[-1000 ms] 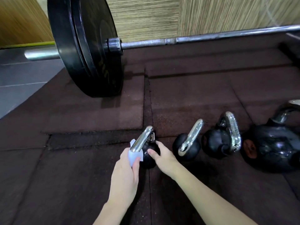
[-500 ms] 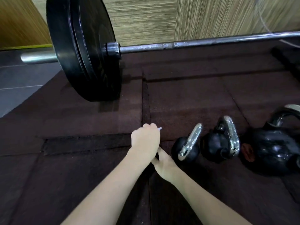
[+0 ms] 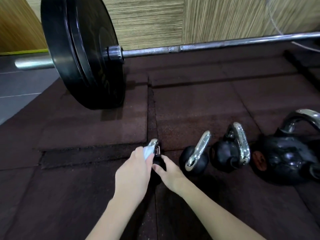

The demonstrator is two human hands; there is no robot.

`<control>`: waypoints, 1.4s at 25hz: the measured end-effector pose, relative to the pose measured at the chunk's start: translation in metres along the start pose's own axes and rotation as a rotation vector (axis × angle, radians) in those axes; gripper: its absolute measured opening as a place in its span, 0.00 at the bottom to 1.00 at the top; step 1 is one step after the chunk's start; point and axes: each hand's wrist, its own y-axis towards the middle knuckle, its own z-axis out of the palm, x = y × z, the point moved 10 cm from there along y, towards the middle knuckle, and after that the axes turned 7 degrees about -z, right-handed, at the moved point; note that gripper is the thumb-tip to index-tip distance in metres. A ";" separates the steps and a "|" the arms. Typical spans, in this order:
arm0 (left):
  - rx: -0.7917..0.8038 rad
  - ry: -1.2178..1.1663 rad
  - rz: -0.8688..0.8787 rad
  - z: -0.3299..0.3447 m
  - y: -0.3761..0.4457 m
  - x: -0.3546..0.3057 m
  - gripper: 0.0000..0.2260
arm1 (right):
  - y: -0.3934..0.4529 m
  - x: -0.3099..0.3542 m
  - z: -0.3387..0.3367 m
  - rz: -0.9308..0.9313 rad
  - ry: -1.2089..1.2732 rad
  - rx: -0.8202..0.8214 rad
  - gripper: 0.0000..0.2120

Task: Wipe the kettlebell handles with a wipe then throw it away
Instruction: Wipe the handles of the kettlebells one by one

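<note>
Forearms come in from the bottom edge, and my left hand [image 3: 134, 168] has its fingers curled round the wipe [image 3: 148, 152], pressing it against the chrome handle [image 3: 153, 142] of the smallest kettlebell [image 3: 158, 163], whose top pokes out past my knuckles. My right hand [image 3: 170, 172] rests on the black ball of that bell, fingers fairly straight, steadying it against the floor mat [image 3: 86, 196]. To do this stroke well, I judge I should wrap the wipe fully round the bar and run it over the arch and down both legs, while the right hand stops the bell rolling. Beyond, to the right, three more kettlebells wait in a row: the second kettlebell [image 3: 194, 157], the third kettlebell [image 3: 230, 151] and the big kettlebell [image 3: 287, 156]. Farthest off lies the barbell [image 3: 225, 44].
</note>
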 end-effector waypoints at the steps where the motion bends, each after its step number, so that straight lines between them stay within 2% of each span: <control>1: 0.047 0.102 0.008 0.005 0.018 -0.014 0.17 | -0.001 0.001 0.000 0.002 0.000 0.005 0.28; 5: 0.300 0.382 0.133 0.032 0.068 -0.072 0.14 | 0.002 0.000 0.004 0.013 -0.017 0.001 0.28; 8: 0.213 0.402 0.164 0.024 0.058 -0.066 0.13 | 0.002 -0.001 0.004 0.009 -0.025 -0.004 0.28; 10: 0.141 0.187 0.128 0.012 0.032 -0.033 0.10 | 0.000 0.000 0.004 -0.004 -0.009 0.006 0.29; 13: 0.099 -0.391 -0.014 0.000 -0.024 0.018 0.04 | 0.000 -0.002 0.003 -0.020 0.009 0.012 0.29; 15: 0.057 -0.604 -0.114 0.007 -0.047 0.035 0.11 | -0.001 -0.001 0.003 -0.031 0.021 0.003 0.28; 17: 0.015 -0.665 -0.232 0.020 -0.055 0.046 0.21 | -0.003 0.001 0.001 -0.023 0.043 -0.012 0.28; 18: 0.010 -0.658 -0.267 0.025 -0.054 0.049 0.20 | -0.003 0.001 0.000 -0.021 0.048 -0.013 0.28; 20: -0.009 -0.591 -0.243 0.020 -0.048 0.046 0.09 | -0.003 0.002 -0.002 -0.017 0.045 -0.004 0.29; 21: -0.011 -0.543 -0.212 0.014 -0.041 0.041 0.09 | -0.003 0.002 -0.003 -0.016 0.039 0.001 0.30; 22: -0.019 -0.469 -0.154 0.008 -0.034 0.032 0.14 | -0.003 0.002 -0.003 -0.013 0.034 0.005 0.29; 25: -0.071 0.018 0.016 -0.008 -0.001 -0.004 0.16 | 0.000 0.000 -0.003 -0.005 0.048 0.003 0.28; 26: -0.007 0.157 0.028 -0.003 0.017 -0.017 0.16 | 0.001 0.000 -0.001 -0.003 0.046 0.006 0.29; 29: 0.271 0.341 0.051 0.028 0.062 -0.054 0.16 | 0.002 -0.001 0.003 0.003 0.011 0.002 0.30; 30: 0.337 0.389 0.065 0.034 0.073 -0.064 0.16 | 0.002 -0.002 0.002 0.008 0.002 -0.004 0.30; 32: 0.370 0.420 0.089 0.036 0.075 -0.074 0.16 | 0.004 -0.002 0.001 0.015 -0.011 -0.005 0.30; 35: 0.248 0.233 0.120 0.017 0.044 -0.052 0.09 | 0.002 0.000 0.003 -0.009 -0.026 0.006 0.30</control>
